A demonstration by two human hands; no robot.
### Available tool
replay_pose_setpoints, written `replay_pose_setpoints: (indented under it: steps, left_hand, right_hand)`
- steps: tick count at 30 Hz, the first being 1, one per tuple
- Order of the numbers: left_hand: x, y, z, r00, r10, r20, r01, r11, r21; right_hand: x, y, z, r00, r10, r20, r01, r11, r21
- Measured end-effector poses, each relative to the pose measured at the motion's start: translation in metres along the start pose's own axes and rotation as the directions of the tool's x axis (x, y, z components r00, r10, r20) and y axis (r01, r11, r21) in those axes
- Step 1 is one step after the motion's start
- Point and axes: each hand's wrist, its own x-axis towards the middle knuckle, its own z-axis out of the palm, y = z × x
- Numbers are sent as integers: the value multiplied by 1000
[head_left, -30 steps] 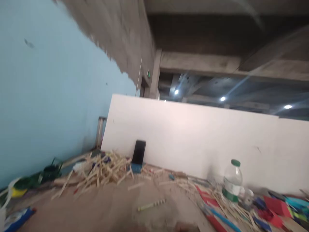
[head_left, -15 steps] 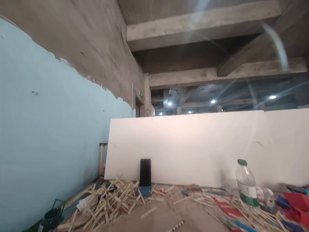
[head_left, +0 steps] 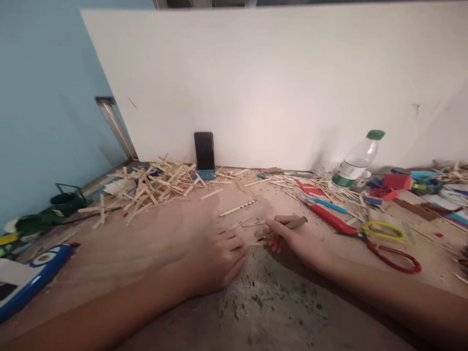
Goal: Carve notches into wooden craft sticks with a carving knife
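Observation:
My left hand (head_left: 215, 258) rests on the wooden table (head_left: 256, 312) with its fingers curled and pressed down on a thin wooden stick (head_left: 256, 243). My right hand (head_left: 296, 240) is closed around a brownish pen-like tool (head_left: 294, 224), its tip touching the same stick near my left fingertips. A loose stick with a striped end (head_left: 237, 208) lies just beyond both hands.
A heap of wooden sticks (head_left: 153, 185) lies at back left, beside a black phone (head_left: 204, 151) propped on a white board (head_left: 278, 83). Right: a plastic bottle (head_left: 356, 160), red-handled scissors (head_left: 369, 237), coloured scraps (head_left: 398, 183). Left: a green cup (head_left: 66, 202) and a blue object (head_left: 32, 278).
The view has dropped from the ceiling and wall to the table. Both hands, unseen before, are now in view on the table at the stick.

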Motion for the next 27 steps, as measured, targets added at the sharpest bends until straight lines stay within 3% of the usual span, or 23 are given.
replay_pose_setpoints:
  steps: [3, 6, 17, 27]
  left_hand:
    - [-2, -3, -2, 998, 23, -51, -24, 999, -29]
    - [-3, -3, -1, 996, 30, -86, -33, 999, -30]
    - [-2, -4, -2, 993, 49, -112, -51, 999, -15]
    - [-1, -4, -3, 991, 59, -124, -58, 998, 10]
  right_hand:
    - [-1, -2, -4, 978, 176, 113, -182, 982, 44]
    - [4, -6, -5, 966, 234, 111, -242, 968, 65]
    - [10, -30, 0, 984, 168, 59, -172, 983, 70]
    - [10, -33, 0, 988, 144, 61, -146, 989, 32]
